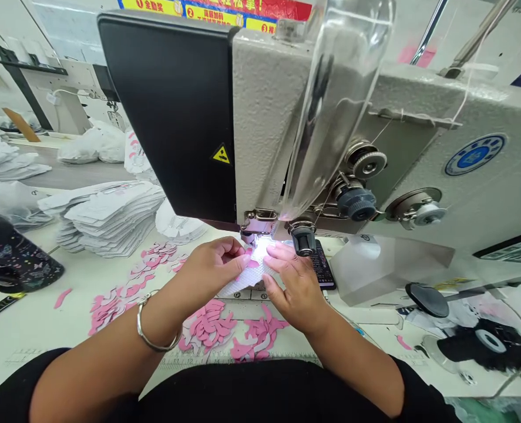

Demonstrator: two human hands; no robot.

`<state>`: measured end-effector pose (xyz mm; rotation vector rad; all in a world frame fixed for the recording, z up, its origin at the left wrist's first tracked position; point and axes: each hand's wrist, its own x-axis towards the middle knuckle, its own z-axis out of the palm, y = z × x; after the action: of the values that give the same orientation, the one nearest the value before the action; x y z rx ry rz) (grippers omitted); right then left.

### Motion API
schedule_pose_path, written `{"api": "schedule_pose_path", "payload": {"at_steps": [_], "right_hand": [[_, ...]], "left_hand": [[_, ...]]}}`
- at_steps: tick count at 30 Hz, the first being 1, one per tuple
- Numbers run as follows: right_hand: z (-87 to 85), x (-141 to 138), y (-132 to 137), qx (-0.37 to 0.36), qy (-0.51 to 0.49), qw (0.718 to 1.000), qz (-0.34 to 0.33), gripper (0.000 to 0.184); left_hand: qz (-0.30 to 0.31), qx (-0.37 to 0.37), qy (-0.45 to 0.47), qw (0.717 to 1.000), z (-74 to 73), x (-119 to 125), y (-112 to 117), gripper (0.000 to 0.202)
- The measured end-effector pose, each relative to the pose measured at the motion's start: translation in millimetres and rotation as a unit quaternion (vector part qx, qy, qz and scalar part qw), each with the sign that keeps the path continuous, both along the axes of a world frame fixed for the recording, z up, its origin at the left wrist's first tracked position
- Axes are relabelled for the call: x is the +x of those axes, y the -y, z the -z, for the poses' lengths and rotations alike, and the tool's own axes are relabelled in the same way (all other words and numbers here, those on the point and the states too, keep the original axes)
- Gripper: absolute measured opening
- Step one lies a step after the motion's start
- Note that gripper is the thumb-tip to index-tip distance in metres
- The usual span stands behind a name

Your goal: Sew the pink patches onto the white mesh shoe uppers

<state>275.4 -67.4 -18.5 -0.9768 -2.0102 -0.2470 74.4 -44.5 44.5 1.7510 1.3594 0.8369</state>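
A white mesh fabric piece [242, 283] lies under the presser foot [256, 234] of a grey industrial sewing machine [419, 147]. A small pink cutout [254, 264] sits on the fabric in the machine's bright light. My left hand [214, 263], with a silver bracelet at the wrist, pinches the fabric's left side with its fingers closed on it. My right hand [293, 282] lies on the fabric's right side, fingers pressed together and pointing at the needle.
Several loose pink cutouts [207, 326] are scattered on the white table [31, 329] in front of me. A stack of white pieces [110, 217] stands at the left, beside a dark patterned cap [13, 258]. A black thread cone [484, 343] lies at the right.
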Motion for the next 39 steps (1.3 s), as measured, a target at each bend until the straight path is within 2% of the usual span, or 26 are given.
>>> {"api": "schedule_pose_path", "payload": {"at_steps": [8, 15, 24, 28, 34, 39], "right_hand": [[-2.3, -1.0, 3.2, 0.022, -0.005, 1.000, -0.004, 0.031], [-1.4, 0.4, 2.5, 0.021, 0.007, 0.999, -0.025, 0.040], [6.1, 0.1, -1.2, 0.029, 0.007, 0.999, -0.020, 0.045], [7.1, 0.4, -1.4, 0.033, 0.008, 0.999, -0.016, 0.046], [7.3, -0.1, -3.5, 0.032, 0.005, 0.999, -0.024, 0.043], [6.5, -0.2, -3.8, 0.040, -0.003, 0.999, -0.030, 0.040]], "left_hand": [[-0.001, 0.011, -0.048, 0.999, 1.7, -2.1, -5.8, 0.021], [0.007, 0.000, -0.039, 0.999, 1.6, -3.1, -7.9, 0.022], [0.006, -0.021, -0.030, 0.999, -2.0, -0.7, -6.7, 0.025], [0.014, -0.055, 0.018, 0.998, 2.2, -0.7, -8.4, 0.027], [0.026, -0.072, 0.097, 0.992, 16.1, -2.9, -11.6, 0.031], [0.024, -0.138, 0.237, 0.961, 17.3, 1.3, -11.8, 0.032]]}}
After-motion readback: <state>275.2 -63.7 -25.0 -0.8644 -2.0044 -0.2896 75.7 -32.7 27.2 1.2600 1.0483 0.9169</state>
